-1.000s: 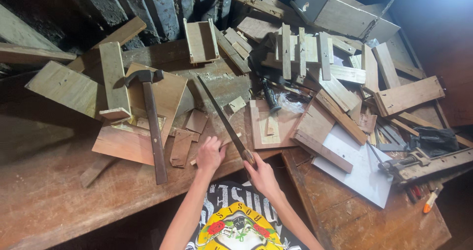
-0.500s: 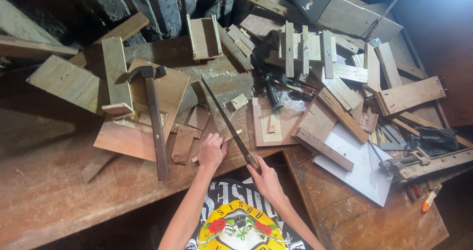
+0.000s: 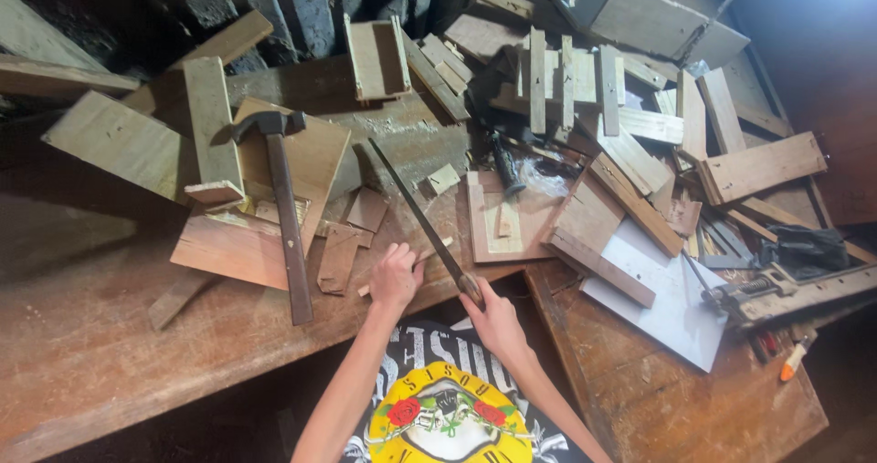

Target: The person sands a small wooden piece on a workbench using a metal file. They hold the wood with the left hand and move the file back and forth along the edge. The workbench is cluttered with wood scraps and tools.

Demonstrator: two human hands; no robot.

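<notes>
The right hand (image 3: 493,321) is closed around the handle of a long, narrow dark-bladed handsaw (image 3: 422,218), whose blade runs up and to the left over the worn brown wooden workbench (image 3: 110,372). Just beside it, the left hand (image 3: 395,278) presses fingers down on a thin pale wood strip (image 3: 429,251) at the bench edge. Farther left lies a dark-headed, wooden-handled hammer (image 3: 283,216) on flat boards.

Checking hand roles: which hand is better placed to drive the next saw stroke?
Likely right. The right hand already grips the handle of the hand saw, its blade running up the bench. The left hand presses down on the thin wood strip beside the blade.
</notes>
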